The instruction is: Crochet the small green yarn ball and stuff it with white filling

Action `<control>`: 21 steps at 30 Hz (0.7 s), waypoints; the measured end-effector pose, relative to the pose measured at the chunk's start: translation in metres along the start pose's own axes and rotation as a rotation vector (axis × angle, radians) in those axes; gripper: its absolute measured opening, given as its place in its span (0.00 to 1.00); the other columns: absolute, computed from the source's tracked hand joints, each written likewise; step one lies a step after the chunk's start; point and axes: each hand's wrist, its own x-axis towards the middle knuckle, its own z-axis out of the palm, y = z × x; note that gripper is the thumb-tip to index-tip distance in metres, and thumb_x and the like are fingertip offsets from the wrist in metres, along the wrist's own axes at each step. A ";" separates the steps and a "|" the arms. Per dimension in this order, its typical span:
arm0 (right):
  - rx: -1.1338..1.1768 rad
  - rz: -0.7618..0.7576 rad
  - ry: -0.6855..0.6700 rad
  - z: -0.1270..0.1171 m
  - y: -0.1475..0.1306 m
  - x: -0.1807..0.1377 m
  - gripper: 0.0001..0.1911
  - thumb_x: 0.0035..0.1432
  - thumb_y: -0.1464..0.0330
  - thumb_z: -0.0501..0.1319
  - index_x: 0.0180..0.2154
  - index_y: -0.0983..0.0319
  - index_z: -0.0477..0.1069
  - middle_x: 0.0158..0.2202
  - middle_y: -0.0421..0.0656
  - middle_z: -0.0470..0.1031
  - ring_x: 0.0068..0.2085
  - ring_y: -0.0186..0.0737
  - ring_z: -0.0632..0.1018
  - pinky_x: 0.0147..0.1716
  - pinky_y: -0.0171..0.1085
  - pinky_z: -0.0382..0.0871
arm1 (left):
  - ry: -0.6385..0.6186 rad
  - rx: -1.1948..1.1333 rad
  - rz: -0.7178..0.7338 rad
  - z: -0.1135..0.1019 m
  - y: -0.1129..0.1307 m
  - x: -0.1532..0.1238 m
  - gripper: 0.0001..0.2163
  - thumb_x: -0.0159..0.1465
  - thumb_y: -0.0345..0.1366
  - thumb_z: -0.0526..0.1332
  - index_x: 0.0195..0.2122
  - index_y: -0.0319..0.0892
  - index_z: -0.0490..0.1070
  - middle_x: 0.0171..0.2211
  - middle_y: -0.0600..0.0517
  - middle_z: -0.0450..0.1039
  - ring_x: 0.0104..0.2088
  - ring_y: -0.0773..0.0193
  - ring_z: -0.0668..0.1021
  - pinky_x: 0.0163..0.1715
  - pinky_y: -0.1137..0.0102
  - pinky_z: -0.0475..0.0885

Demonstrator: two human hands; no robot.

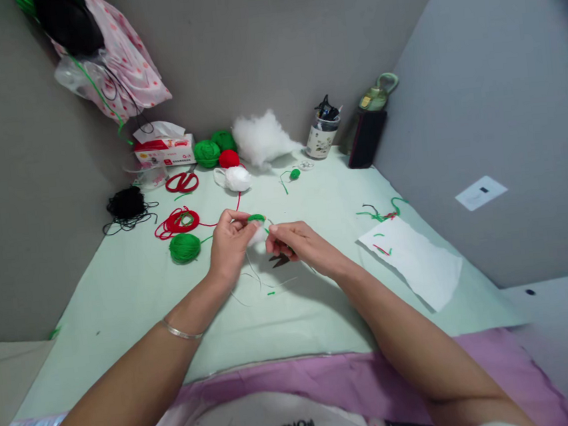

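Note:
My left hand is closed around a small white and green crocheted piece held above the pale green table. My right hand pinches something thin right beside that piece; what it holds is too small to make out. White thread trails from the piece down onto the table. A green yarn ball lies just left of my left hand, with a coil of red yarn behind it. A dark small tool lies under my hands.
At the back stand a tissue box, green and red yarn balls, white stuffing, a pen cup and a bottle. Red scissors, black yarn and a white sheet with yarn scraps lie around.

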 end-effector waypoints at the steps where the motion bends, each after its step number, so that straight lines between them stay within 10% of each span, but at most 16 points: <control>1: 0.036 0.028 -0.034 0.000 0.002 0.001 0.26 0.69 0.50 0.54 0.29 0.63 0.73 0.25 0.39 0.68 0.24 0.30 0.64 0.24 0.33 0.53 | -0.006 0.010 0.016 0.001 0.000 -0.001 0.15 0.55 0.37 0.73 0.36 0.44 0.67 0.30 0.54 0.80 0.31 0.63 0.80 0.38 0.67 0.71; 9: 0.247 0.172 -0.174 -0.004 0.006 0.007 0.22 0.68 0.55 0.55 0.28 0.63 0.72 0.21 0.35 0.62 0.20 0.27 0.52 0.19 0.32 0.44 | -0.058 0.070 0.073 0.005 0.002 -0.008 0.13 0.57 0.36 0.71 0.37 0.44 0.67 0.33 0.52 0.79 0.37 0.61 0.80 0.43 0.65 0.72; 21: 0.217 0.061 -0.117 -0.009 0.007 0.004 0.11 0.67 0.60 0.54 0.35 0.60 0.66 0.26 0.40 0.75 0.21 0.30 0.59 0.20 0.31 0.51 | -0.045 0.079 0.074 0.002 -0.002 -0.004 0.13 0.56 0.36 0.72 0.36 0.44 0.68 0.31 0.54 0.78 0.33 0.64 0.79 0.37 0.68 0.71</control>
